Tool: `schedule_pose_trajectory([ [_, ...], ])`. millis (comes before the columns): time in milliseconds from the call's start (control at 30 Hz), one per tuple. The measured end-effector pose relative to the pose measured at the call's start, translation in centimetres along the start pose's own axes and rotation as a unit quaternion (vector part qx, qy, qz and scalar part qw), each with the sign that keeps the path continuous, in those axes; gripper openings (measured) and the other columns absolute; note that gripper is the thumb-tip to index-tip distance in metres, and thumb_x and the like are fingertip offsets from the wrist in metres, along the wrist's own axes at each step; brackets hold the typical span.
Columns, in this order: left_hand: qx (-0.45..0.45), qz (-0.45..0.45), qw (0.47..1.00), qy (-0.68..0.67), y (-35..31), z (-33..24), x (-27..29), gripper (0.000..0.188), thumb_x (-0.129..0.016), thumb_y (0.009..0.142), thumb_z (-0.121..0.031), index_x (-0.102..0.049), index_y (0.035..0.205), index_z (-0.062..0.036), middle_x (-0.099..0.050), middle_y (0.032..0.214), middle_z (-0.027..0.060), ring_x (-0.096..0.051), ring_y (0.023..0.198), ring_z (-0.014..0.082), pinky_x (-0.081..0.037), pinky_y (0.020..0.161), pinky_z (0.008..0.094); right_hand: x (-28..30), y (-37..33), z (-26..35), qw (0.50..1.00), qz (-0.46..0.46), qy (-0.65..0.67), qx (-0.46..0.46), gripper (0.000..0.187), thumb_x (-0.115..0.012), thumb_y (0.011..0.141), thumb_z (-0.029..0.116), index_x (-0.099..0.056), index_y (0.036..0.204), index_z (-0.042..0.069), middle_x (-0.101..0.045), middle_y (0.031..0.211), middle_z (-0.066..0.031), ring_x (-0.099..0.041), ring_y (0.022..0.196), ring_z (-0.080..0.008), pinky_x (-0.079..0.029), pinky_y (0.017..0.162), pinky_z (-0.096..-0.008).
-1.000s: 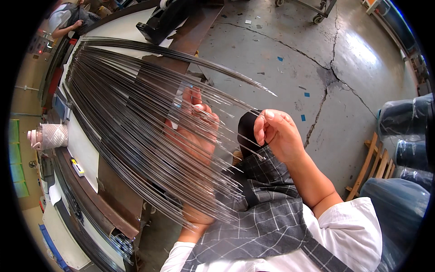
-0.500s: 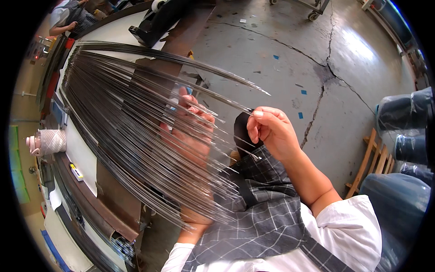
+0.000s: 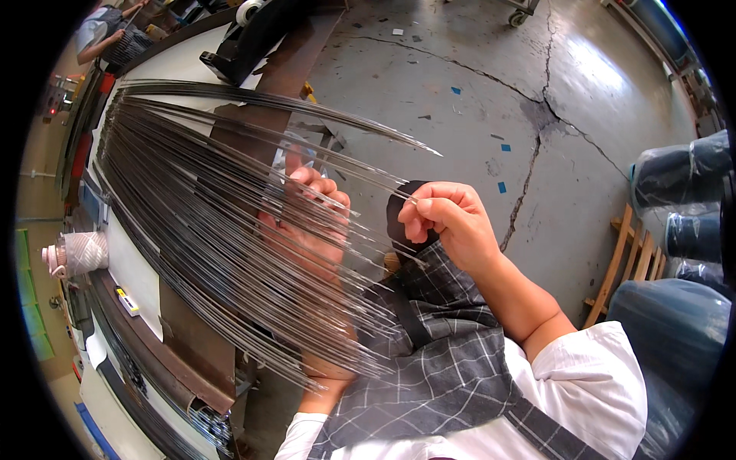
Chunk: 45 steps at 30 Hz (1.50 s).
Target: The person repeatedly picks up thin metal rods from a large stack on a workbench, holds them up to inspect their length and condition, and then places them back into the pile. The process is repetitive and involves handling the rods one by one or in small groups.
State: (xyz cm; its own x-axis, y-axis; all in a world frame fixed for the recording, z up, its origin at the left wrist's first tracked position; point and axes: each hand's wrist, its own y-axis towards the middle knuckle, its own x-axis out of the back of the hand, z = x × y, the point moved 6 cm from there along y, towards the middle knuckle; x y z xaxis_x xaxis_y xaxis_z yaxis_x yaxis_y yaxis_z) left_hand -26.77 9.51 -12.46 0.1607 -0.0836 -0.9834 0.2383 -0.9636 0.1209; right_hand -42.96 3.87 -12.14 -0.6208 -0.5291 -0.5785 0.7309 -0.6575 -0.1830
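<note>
A wide fan of thin, dark, shiny wire rods (image 3: 222,195) stretches from the table at the left toward my body. Their far ends sit close together, while the near ends spread apart. My right hand (image 3: 452,222) pinches the tips of a few rods between thumb and fingers, at the fan's right side. Beneath the fan lies my left hand (image 3: 310,222), palm up, its fingers loosely bent and partly showing between the rods. The rods pass over its palm and forearm. A separate group of rods (image 3: 337,115) runs along the far side, apart from both hands.
The table (image 3: 199,337) holds a wrapped pink bottle (image 3: 80,254), a small yellow-and-white box (image 3: 127,301) and a black device (image 3: 245,54). Another person (image 3: 103,34) works at the far left. Wrapped dark rolls (image 3: 678,180) and a wooden pallet (image 3: 621,264) stand at the right.
The few rods at my right hand now lie apart from one another, where they ran close together before. My right hand has shifted slightly left. My left hand stays under the fan.
</note>
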Motion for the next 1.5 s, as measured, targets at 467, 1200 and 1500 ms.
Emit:
schedule_pose_trajectory([
  [467, -0.014, -0.031, 0.999, 0.035, -0.3, -0.4, 0.7, 0.068, -0.074, 0.070, -0.028, -0.045, 0.127, -0.0058, -0.058, 0.100, 0.0016, -0.053, 0.087, 0.0131, -0.042, 0.075, 0.0290, 0.1, -0.3, 0.2, 1.000, 0.007, 0.006, 0.014, 0.045, -0.034, 0.087, 0.027, -0.062, 0.082, -0.009, -0.061, 0.070, -0.0143, -0.058, 0.064, -0.0186, -0.047, 0.063, -0.0274],
  [1200, -0.064, -0.072, 0.995, 0.024, -0.8, 0.1, 0.2, 0.050, -0.066, 0.077, -0.031, -0.051, 0.120, -0.0090, -0.057, 0.105, 0.0046, -0.055, 0.095, 0.0161, -0.045, 0.083, 0.0305, -1.4, 2.9, -0.4, 1.000, 0.013, 0.008, 0.019, 0.022, -0.053, 0.089, 0.017, -0.063, 0.080, -0.001, -0.055, 0.066, -0.0013, -0.049, 0.059, -0.0071, -0.039, 0.053, -0.0199],
  [1500, -0.131, -0.151, 0.973, 0.112, -1.0, -0.4, 0.8, 0.053, -0.064, 0.076, -0.044, -0.055, 0.118, -0.0120, -0.040, 0.133, 0.0109, -0.045, 0.117, 0.0219, -0.034, 0.100, 0.0385, -1.5, 2.8, -0.3, 1.000, 0.003, -0.009, 0.016, 0.024, -0.052, 0.088, 0.018, -0.063, 0.079, -0.001, -0.057, 0.065, -0.0017, -0.050, 0.058, -0.0067, -0.041, 0.053, -0.0195],
])
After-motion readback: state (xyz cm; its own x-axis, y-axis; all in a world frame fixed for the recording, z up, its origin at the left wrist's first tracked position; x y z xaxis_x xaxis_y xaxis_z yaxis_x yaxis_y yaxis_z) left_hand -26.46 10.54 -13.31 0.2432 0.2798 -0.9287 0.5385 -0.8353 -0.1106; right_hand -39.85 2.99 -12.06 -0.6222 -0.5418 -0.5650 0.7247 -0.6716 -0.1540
